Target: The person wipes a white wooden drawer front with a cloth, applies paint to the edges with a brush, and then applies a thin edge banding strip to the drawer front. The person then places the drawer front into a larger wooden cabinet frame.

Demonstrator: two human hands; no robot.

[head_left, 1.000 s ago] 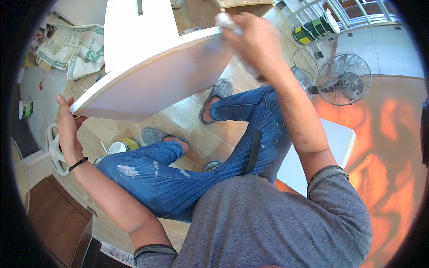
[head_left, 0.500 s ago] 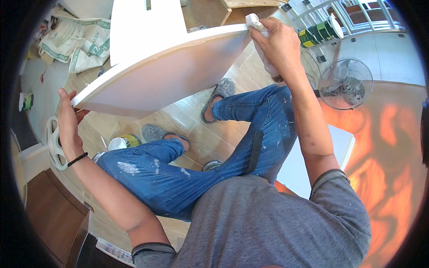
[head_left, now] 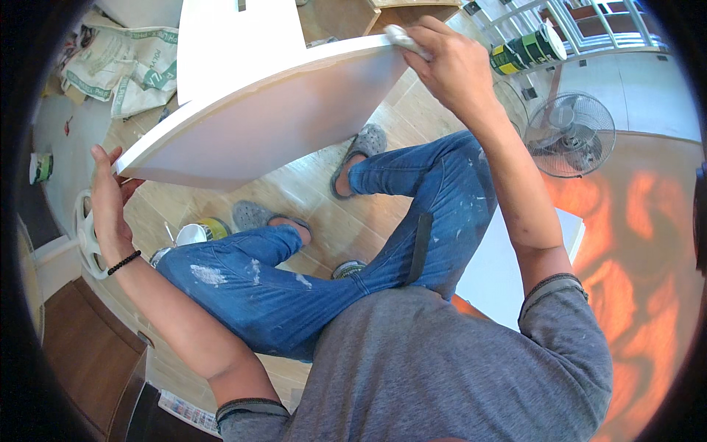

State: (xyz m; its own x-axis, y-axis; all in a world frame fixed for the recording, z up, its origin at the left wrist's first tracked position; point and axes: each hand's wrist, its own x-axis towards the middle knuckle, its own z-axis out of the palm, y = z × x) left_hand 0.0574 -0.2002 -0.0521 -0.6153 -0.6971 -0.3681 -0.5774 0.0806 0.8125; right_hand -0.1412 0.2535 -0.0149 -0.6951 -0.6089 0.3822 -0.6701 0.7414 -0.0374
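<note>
A white board (head_left: 258, 125) with a pale border is held tilted in front of me, its long upper edge rising toward the right. My left hand (head_left: 110, 195) grips its left corner, thumb and fingertips around the edge, some fingers hidden behind the board. At the upper right corner, my right hand (head_left: 456, 70) is closed on a white cloth (head_left: 406, 42), pressing it against the board's edge. The cloth is slightly blurred, and the rest of it is hidden by the hand.
Beyond the board stands another white panel (head_left: 236, 48). A paint can (head_left: 193, 233) is beside my left leg, and a standing fan (head_left: 573, 136) is at the right. A white board (head_left: 492, 276) lies by my right thigh. Crumpled sacks (head_left: 125, 70) lie far left.
My right hand has slid the cloth slightly left along the board's upper edge, and the cloth's hanging end is out of sight. The board and my left hand have shifted slightly left.
</note>
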